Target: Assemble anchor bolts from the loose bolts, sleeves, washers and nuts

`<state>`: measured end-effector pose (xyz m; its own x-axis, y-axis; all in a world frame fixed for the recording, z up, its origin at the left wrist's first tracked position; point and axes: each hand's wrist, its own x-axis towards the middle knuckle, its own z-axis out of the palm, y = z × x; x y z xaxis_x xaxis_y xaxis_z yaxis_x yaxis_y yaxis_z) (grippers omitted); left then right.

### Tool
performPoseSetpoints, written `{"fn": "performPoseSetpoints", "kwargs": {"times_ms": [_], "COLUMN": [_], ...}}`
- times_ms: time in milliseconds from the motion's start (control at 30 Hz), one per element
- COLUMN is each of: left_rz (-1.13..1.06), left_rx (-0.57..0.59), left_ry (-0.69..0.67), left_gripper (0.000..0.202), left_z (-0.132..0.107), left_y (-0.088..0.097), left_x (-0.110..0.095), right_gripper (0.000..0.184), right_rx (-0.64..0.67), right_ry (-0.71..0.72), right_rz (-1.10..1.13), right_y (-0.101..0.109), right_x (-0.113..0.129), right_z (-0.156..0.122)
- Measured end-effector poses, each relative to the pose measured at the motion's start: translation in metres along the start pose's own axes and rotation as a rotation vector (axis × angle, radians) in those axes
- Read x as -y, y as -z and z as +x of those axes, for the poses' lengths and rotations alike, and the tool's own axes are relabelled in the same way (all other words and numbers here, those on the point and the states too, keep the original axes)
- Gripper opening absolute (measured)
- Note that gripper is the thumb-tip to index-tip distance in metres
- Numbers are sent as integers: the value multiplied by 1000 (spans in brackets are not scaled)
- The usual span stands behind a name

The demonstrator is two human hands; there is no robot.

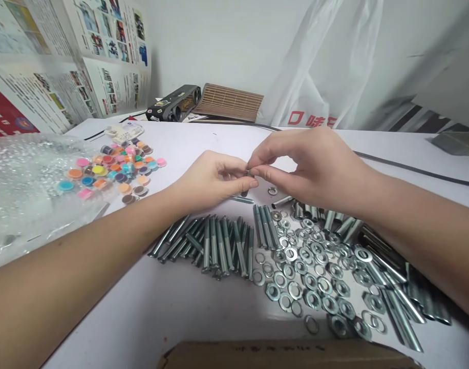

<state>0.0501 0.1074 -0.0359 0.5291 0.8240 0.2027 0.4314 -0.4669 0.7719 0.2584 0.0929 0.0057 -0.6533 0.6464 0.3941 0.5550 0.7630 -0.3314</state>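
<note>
My left hand (211,179) and my right hand (307,166) meet above the white table (204,138), fingertips pinched together on one small metal part (251,174), probably a nut or washer on a bolt end. It is mostly hidden by my fingers. Below them lies a row of long steel bolts (215,246). To the right spreads a pile of nuts and washers (311,277), with more bolts (396,297) beyond. One loose washer (272,191) and one bolt (242,199) lie just under my hands.
Several small coloured caps (115,169) lie at the left beside bubble wrap (30,189). A black device (175,104) and a brown slatted piece (229,102) stand at the back, near a white plastic bag (326,66). A cardboard edge (288,354) lies at the front. A black cable (411,169) crosses at the right.
</note>
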Motion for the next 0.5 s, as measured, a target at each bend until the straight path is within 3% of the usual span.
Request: {"fn": "performPoseSetpoints", "kwargs": {"times_ms": [500], "left_rz": [-10], "left_rx": [-4], "left_ry": [28], "left_gripper": [31], "left_z": [1], "left_y": [1], "left_x": [-2], "right_gripper": [14], "right_rx": [39], "right_ry": [18], "right_rz": [0], "right_y": [3], "right_x": [-5], "right_z": [-1]}}
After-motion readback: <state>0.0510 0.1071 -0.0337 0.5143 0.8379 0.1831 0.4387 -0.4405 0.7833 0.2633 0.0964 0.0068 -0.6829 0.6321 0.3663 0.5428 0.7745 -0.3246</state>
